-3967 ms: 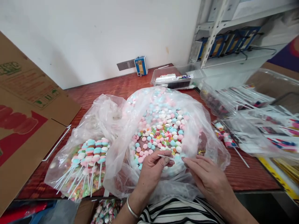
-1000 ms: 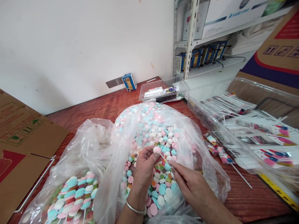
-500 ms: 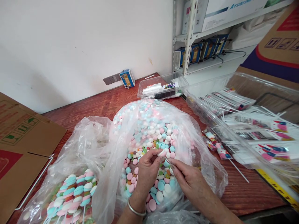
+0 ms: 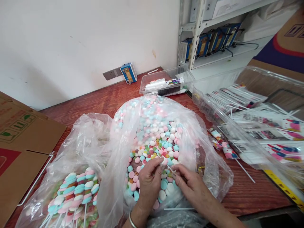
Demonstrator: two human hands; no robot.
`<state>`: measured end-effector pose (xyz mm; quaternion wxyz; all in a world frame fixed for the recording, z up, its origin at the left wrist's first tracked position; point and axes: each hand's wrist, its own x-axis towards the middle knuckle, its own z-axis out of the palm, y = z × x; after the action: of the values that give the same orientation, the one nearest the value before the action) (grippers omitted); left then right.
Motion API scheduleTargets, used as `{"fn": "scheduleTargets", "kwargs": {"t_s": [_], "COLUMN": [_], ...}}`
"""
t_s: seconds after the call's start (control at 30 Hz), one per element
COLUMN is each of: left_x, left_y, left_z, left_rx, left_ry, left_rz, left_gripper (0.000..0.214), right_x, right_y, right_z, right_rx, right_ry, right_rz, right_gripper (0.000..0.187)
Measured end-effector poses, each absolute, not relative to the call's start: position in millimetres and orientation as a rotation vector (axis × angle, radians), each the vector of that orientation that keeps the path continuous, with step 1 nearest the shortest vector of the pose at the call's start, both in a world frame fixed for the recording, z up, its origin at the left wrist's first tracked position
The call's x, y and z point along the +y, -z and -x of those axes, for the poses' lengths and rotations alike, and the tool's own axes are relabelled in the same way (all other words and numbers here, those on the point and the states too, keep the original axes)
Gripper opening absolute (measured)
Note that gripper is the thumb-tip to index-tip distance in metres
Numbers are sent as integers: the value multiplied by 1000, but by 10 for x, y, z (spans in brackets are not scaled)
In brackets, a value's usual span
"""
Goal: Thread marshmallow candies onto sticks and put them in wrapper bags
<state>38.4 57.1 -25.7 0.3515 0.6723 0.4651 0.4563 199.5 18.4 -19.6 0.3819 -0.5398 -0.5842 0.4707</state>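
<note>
Pinching round candy (image 4: pixel 164 161) — slim stick (image 4: pixel 170 168)

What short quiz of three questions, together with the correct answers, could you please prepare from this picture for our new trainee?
1. On which of the person's wrists, left or right, is the metal bracelet?

2. What stands beside the wall sockets?
A) a green cup
B) a blue-and-white box
C) a glass bottle

3. Fill in the missing word: the fingertips of the right hand hold a thin white ____.

Key:
1. left
2. B
3. stick
</note>
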Motion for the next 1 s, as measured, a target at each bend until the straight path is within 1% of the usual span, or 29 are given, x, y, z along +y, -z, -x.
{"fn": "scheduleTargets", "kwargs": {"t_s": [0.13, 0.23, 0.3, 0.4, 0.47, 0.53, 0.6, 0.67, 0.73, 0.8, 0.9, 1.0], "left_x": [555, 492, 491, 638, 837, 1075, 1293, 1449, 1531, 1554, 1534, 1505], "left_y": [279, 283, 271, 226, 190, 164, 161, 181, 214, 247, 280, 291], "left_z": [-410, -446, -441, -393, -360, -345, -353, -377, -406, -426, -426, -382], "left_rx": [1128, 1053, 1024, 1148, 1316, 1438, 1504, 1535, 1540, 1534, 1514, 1475], "left_ry": [-1120, -1090, -1039, -1022, -1085, -1082, -959, -760, -587, -501, -522, -717], "left_rz": [-1774, -1802, -1829, -1815, -1859, -2042, -2261, -2455, -2600, -2699, -2741, -2606], "left_gripper": [21, 22, 27, 33, 30, 22, 18, 16, 16, 17, 13, 15], "right_x": [148, 159, 189, 243, 266, 274, 272, 268, 268, 275, 294, 326], "right_y": [214, 264, 298, 320, 315, 306, 301, 299, 296, 286, 271, 270], "right_z": [-2005, -1980, -1979, -2018, -2056, -2087, -2102, -2104, -2102, -2104, -2105, -2091], "right_rx": [-1535, -1428, -1337, -1189, -1119, -1095, -1100, -1104, -1105, -1140, -1256, -1368], "right_ry": [-1142, -1132, -1174, -1254, -1269, -1278, -1282, -1282, -1267, -1239, -1175, -1094], "right_rz": [1399, 1395, 1404, 1426, 1439, 1443, 1445, 1445, 1442, 1449, 1514, 1592], "right_gripper": [23, 23, 26, 31, 32, 32, 31, 30, 30, 30, 31, 31]}}
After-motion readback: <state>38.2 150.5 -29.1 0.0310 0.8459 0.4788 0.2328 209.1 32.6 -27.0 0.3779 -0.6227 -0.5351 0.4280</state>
